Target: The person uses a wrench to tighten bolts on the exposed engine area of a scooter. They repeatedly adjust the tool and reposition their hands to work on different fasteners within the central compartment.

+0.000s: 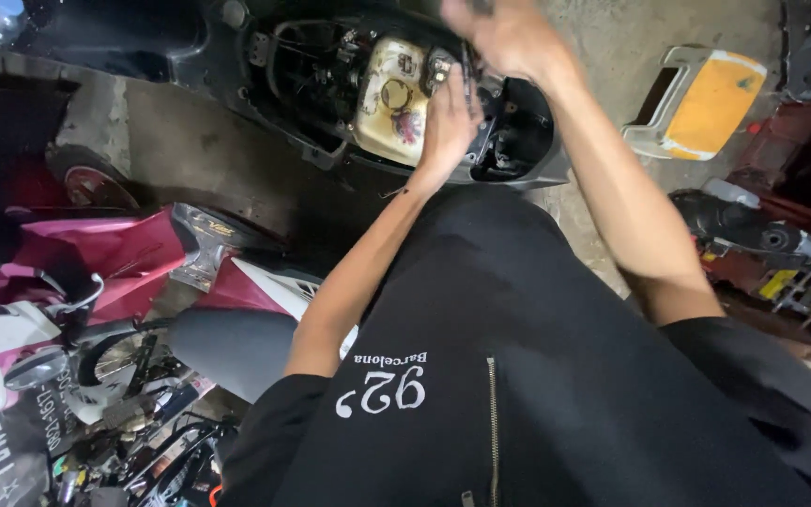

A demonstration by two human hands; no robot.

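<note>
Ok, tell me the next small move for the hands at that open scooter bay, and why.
Probably steady the dark part with the left hand while the right hand works it free. Both hands meet beside the cream fuel tank inside the open scooter body; the right is blurred.

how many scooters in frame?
2. A black scooter with its seat compartment opened, under both hands, top centre; a pink-and-white scooter at left. Parts at right may belong to others.

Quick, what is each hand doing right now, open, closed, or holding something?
Left hand: resting on the scooter's cream fuel tank; grip cannot be told.
Right hand: raised above the bay, blurred; cannot be told.
</note>
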